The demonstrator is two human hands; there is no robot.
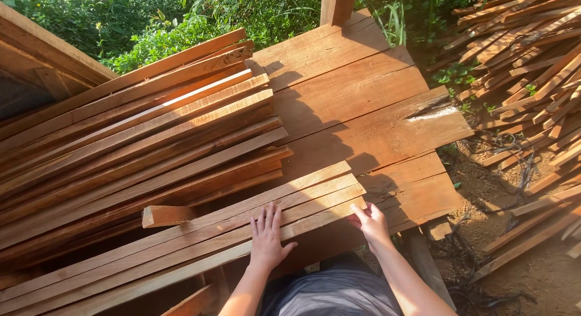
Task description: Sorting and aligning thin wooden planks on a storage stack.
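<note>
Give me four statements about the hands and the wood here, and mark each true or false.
1. The left hand lies flat on the near row of slats. True.
2. The right hand holds a hammer. False: it touches the end of the nearest slat, with no tool.
3. A larger stack of slats lies beyond the near row. True.
4. The wide planks are painted blue. False: they are bare reddish-brown wood.

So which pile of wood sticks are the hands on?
The small flat row nearest the person: left hand lies on top, right hand at its end.
</note>
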